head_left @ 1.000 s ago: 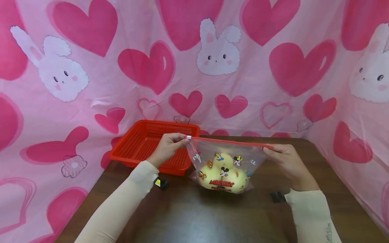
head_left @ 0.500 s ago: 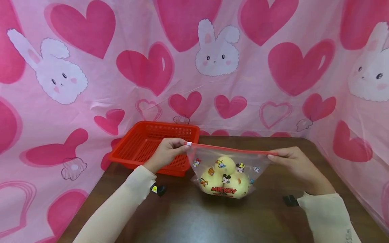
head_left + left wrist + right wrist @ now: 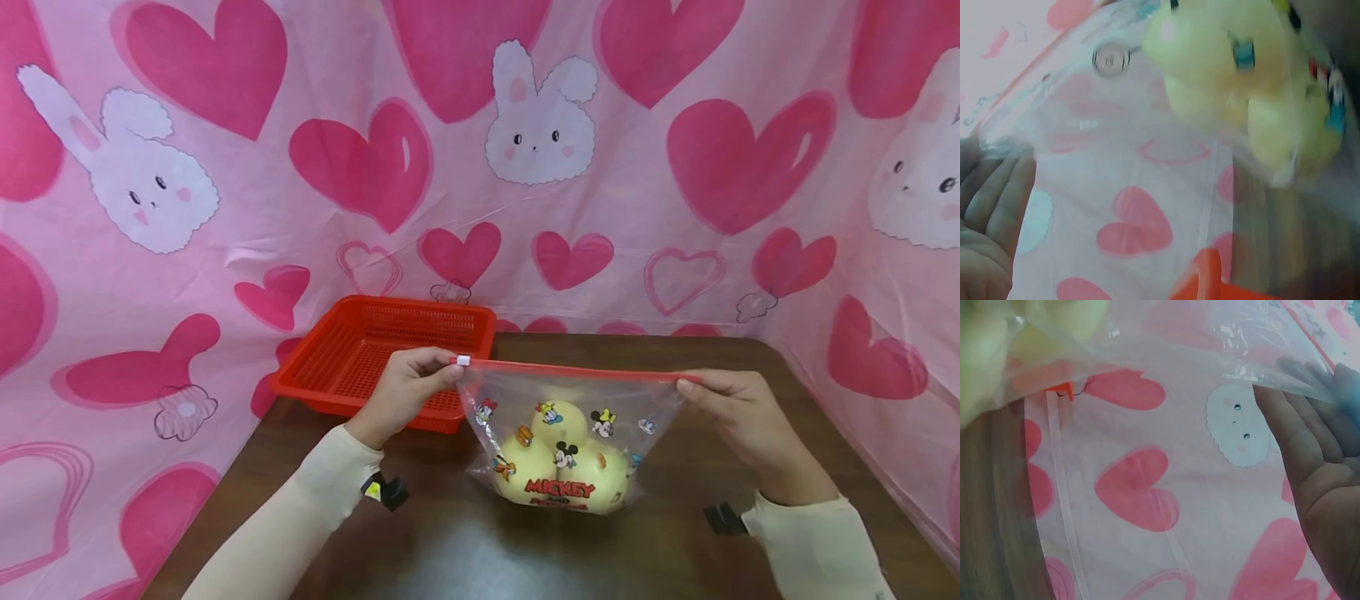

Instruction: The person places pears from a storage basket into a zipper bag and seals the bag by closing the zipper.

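Note:
A clear zip bag [image 3: 573, 492] printed with cartoon mice and red lettering hangs stretched between both hands, above the wooden table. Inside lie several pale yellow round things [image 3: 561, 427]; the left wrist view shows them close up through the film, their kind unclear. Along the top runs a red zip strip [image 3: 577, 369] with a white slider [image 3: 462, 361] at its left end. My left hand [image 3: 405, 387] pinches that left corner, thumb beside the slider. The right corner is pinched by my right hand [image 3: 750, 421]. In the right wrist view, fingers [image 3: 1300, 425] lie behind the film.
A red plastic basket [image 3: 292, 385] with slotted walls stands at the back left of the brown wooden table [image 3: 465, 558], just behind my left hand. A pink cloth [image 3: 622, 200] with hearts and rabbits surrounds the table at the back and sides.
Both hands and the bag have moved lower in the head view, and the right hand also farther right. The red strip looks straighter and wider. The slider stays at the left end.

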{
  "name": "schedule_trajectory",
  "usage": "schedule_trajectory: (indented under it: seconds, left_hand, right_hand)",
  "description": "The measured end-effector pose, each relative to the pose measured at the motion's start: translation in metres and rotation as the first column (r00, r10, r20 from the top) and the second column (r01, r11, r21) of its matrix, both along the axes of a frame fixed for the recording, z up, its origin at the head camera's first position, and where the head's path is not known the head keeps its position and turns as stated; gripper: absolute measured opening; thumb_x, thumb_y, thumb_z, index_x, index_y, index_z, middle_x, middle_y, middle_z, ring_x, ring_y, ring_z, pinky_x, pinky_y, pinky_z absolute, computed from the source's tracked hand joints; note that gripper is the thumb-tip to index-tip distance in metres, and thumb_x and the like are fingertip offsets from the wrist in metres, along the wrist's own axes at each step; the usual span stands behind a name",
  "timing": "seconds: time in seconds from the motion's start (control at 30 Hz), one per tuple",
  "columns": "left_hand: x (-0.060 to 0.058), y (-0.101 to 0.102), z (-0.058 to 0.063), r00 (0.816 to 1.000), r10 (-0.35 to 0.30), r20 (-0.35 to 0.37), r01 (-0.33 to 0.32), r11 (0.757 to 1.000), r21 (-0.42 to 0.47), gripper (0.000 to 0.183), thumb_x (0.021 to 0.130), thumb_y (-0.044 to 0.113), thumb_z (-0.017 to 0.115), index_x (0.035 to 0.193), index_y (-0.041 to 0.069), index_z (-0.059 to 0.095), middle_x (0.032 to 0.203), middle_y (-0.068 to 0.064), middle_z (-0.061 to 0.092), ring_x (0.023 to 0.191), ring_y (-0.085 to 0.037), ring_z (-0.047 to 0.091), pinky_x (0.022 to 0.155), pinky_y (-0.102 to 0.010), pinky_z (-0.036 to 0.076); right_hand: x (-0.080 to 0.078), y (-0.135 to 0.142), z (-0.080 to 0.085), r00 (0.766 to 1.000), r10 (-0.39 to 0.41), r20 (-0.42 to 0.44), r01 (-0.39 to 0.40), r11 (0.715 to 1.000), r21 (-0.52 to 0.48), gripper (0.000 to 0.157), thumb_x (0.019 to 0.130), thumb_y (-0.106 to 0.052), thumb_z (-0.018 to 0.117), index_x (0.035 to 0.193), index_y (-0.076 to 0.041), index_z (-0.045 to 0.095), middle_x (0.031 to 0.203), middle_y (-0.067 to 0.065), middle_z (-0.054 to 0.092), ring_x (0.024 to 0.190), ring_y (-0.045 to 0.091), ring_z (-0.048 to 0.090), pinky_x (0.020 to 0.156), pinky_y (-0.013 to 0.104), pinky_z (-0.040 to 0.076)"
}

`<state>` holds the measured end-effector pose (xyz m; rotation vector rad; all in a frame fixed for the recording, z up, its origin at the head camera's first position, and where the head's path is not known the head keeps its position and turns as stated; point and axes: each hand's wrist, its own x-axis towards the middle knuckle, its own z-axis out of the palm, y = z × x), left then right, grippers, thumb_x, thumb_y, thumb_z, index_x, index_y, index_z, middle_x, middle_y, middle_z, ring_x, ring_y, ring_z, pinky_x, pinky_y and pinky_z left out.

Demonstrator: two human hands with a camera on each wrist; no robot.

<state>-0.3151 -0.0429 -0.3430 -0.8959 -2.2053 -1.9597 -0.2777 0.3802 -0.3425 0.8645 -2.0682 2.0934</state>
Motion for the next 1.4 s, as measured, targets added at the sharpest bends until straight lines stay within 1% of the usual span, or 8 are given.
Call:
schedule_trajectory:
  seconds: [0.33,0.47,0.53,0.63,0.73,1.03,1.17,1.4]
  left_hand:
    - [0.008,0.001,-0.001,0.999,-0.004,0.041,0.003,1.0,0.019,0.014,0.095,0.008,0.063,0.103,-0.003,0.066,0.097,-0.015,0.069,0.084,-0.028,0.068,0.078,-0.039,0.056]
    - [0.02,-0.003,-0.003,0.99,-0.101,0.095,0.096,0.994,0.052,0.011,0.095,0.006,0.061,0.1,-0.004,0.064,0.093,-0.012,0.068,0.079,-0.023,0.067,0.074,-0.038,0.057]
    - [0.028,-0.005,-0.003,0.973,-0.195,0.127,0.183,0.978,0.098,0.009,0.096,0.006,0.06,0.099,-0.002,0.062,0.091,-0.01,0.068,0.077,-0.019,0.066,0.073,-0.038,0.057]
    - [0.037,-0.006,-0.002,0.919,-0.346,0.189,0.311,0.931,0.193,0.005,0.097,0.005,0.057,0.097,0.002,0.061,0.09,-0.007,0.067,0.077,-0.016,0.066,0.073,-0.038,0.057]
    - [0.038,-0.004,-0.002,0.882,-0.4,0.249,0.346,0.909,0.233,0.005,0.098,0.006,0.055,0.097,0.004,0.06,0.091,-0.008,0.066,0.078,-0.017,0.068,0.074,-0.039,0.056]
    - [-0.003,0.01,-0.025,0.897,-0.101,0.431,0.071,0.994,0.086,0.015,0.097,0.016,0.061,0.102,0.002,0.06,0.096,-0.014,0.065,0.082,-0.024,0.068,0.078,-0.041,0.056]
    - [-0.023,0.015,-0.032,0.911,-0.02,0.413,0.011,1.0,0.023,0.021,0.095,0.018,0.064,0.105,0.0,0.061,0.099,-0.016,0.066,0.086,-0.026,0.067,0.08,-0.041,0.056]
    - [-0.04,0.024,-0.03,0.906,0.044,0.42,-0.025,0.998,-0.052,0.019,0.094,0.016,0.066,0.106,0.001,0.063,0.102,-0.016,0.066,0.089,-0.028,0.067,0.08,-0.04,0.056]
  right_hand:
    - [0.01,0.005,-0.001,1.0,-0.005,0.027,0.001,0.986,0.166,0.027,0.097,0.01,0.046,0.115,0.008,0.066,0.101,0.007,0.071,0.087,0.017,0.066,0.076,0.03,0.055]
    - [0.019,0.012,-0.003,0.995,0.092,0.028,-0.096,0.968,0.232,0.031,0.095,0.015,0.044,0.114,0.006,0.067,0.099,0.01,0.072,0.085,0.02,0.068,0.074,0.034,0.056]
    - [0.023,0.015,-0.004,0.982,0.19,-0.013,-0.181,0.953,0.242,0.036,0.092,0.02,0.043,0.114,0.006,0.067,0.096,0.011,0.072,0.081,0.021,0.068,0.069,0.034,0.057]
    - [0.025,0.02,-0.004,0.936,0.332,-0.119,-0.298,0.926,0.232,0.043,0.085,0.029,0.044,0.115,0.008,0.066,0.093,0.012,0.072,0.075,0.02,0.066,0.058,0.034,0.054]
    - [0.024,0.026,-0.005,0.913,0.373,-0.165,-0.33,0.913,0.239,0.047,0.081,0.031,0.045,0.114,0.007,0.067,0.089,0.008,0.071,0.071,0.018,0.062,0.049,0.034,0.049]
    - [-0.007,0.023,-0.024,0.93,0.337,0.148,-0.354,0.929,0.111,0.035,0.098,0.017,0.034,0.122,0.014,0.059,0.108,0.022,0.068,0.092,0.03,0.068,0.078,0.046,0.055]
    - [-0.023,0.023,-0.032,0.939,0.318,0.129,-0.329,0.941,0.075,0.032,0.098,0.016,0.036,0.121,0.015,0.059,0.108,0.019,0.068,0.091,0.028,0.069,0.078,0.043,0.055]
    - [-0.036,0.027,-0.043,0.95,0.285,0.132,-0.295,0.953,0.069,0.031,0.099,0.013,0.037,0.119,0.012,0.061,0.107,0.016,0.07,0.091,0.027,0.07,0.079,0.041,0.055]
